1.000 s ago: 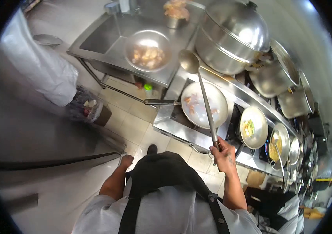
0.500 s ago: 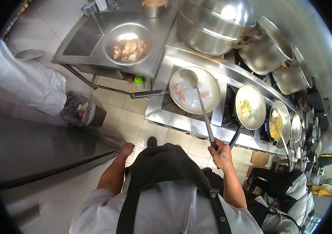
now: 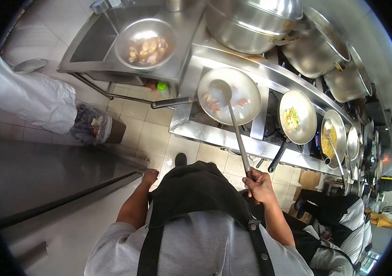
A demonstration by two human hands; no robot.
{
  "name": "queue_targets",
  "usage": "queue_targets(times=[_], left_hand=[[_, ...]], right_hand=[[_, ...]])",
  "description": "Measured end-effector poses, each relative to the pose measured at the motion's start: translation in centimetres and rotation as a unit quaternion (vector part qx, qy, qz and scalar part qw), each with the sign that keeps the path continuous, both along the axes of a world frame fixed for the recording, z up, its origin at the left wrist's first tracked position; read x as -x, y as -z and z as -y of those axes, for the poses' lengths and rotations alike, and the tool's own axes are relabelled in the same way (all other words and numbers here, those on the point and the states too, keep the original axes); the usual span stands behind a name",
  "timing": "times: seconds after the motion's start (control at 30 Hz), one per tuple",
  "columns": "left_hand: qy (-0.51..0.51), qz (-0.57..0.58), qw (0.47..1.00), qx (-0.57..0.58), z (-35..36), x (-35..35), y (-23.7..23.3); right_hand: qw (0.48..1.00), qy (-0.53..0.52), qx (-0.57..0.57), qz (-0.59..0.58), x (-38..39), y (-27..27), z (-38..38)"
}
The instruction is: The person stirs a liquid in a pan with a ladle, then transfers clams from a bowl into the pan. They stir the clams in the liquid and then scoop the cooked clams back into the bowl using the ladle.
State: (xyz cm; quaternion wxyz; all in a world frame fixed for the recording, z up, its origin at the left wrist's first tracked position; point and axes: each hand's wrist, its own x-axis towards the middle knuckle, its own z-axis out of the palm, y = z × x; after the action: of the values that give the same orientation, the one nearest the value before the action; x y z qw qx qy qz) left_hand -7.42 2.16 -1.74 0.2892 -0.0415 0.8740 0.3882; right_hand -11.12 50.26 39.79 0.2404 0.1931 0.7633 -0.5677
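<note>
My right hand [image 3: 261, 186] is wrapped round the dark grip of a long-handled ladle [image 3: 239, 143]. The ladle's bowl dips into cloudy liquid in a frying pan [image 3: 249, 112] on the stove, among pinkish and white pieces of food [image 3: 239, 101]. That pan's black handle [image 3: 171, 102] points left over the gap beside the sink table. Down at my left side, my left hand [image 3: 150, 176] is closed with nothing visible in it, close to the edge of a steel surface [image 3: 113, 188].
A steel bowl of clams [image 3: 146, 28] stands on the sink table. Right along the stove are a pan with chopped food [image 3: 302, 129] and another with yellow food [image 3: 327, 146]. Large pots [image 3: 239, 32] line the back. A co-worker [image 3: 352, 221] is at right, and a white-clad person [image 3: 30, 99] at left.
The ladle's bowl has shifted slightly left and nearer within the pan. The stove and sink table sit a little higher in view. My left hand has hardly moved.
</note>
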Motion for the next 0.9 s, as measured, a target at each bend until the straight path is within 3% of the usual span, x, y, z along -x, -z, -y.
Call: queue_targets(times=[0.1,0.2,0.23,0.27,0.3,0.47,0.63,0.7,0.83,0.9], left_hand=[[-0.026,-0.059,0.998,0.018,-0.5,0.0,-0.4],[0.054,-0.107,0.993,0.017,-1.3,1.5,-2.6],[-0.090,0.014,0.995,-0.046,-2.4,2.2,-4.8],[-0.232,0.133,0.958,-0.107,-3.5,2.8,-6.7],[-0.254,0.119,0.954,-0.106,-4.1,3.0,-7.8],[-0.242,0.109,0.957,-0.117,-4.3,3.0,-9.0],[-0.193,0.101,0.973,-0.080,-2.6,1.6,-6.5],[-0.096,0.068,0.993,-0.011,-2.5,1.7,-6.6],[-0.195,0.116,0.973,-0.053,-3.8,1.8,-9.3],[-0.105,0.074,0.991,-0.034,-3.5,1.7,-8.3]], right_hand=[[0.994,0.044,0.103,0.016,0.4,-0.2,-0.5],[0.992,0.049,0.115,0.020,0.6,-0.3,-0.5],[0.992,0.051,0.117,0.020,0.3,0.0,-0.7],[0.993,0.041,0.106,0.025,-0.2,0.4,-1.2],[0.995,0.032,0.094,0.031,-0.7,0.7,-1.6],[0.998,0.009,0.059,0.033,-2.1,1.1,-2.5],[0.986,0.048,0.156,0.032,-2.2,0.3,-2.2],[0.969,0.103,0.220,0.053,-2.0,-1.2,-1.8],[0.955,0.136,0.256,0.065,-2.5,-2.2,-1.9],[0.968,0.109,0.222,0.052,-2.7,-2.5,-1.7]])
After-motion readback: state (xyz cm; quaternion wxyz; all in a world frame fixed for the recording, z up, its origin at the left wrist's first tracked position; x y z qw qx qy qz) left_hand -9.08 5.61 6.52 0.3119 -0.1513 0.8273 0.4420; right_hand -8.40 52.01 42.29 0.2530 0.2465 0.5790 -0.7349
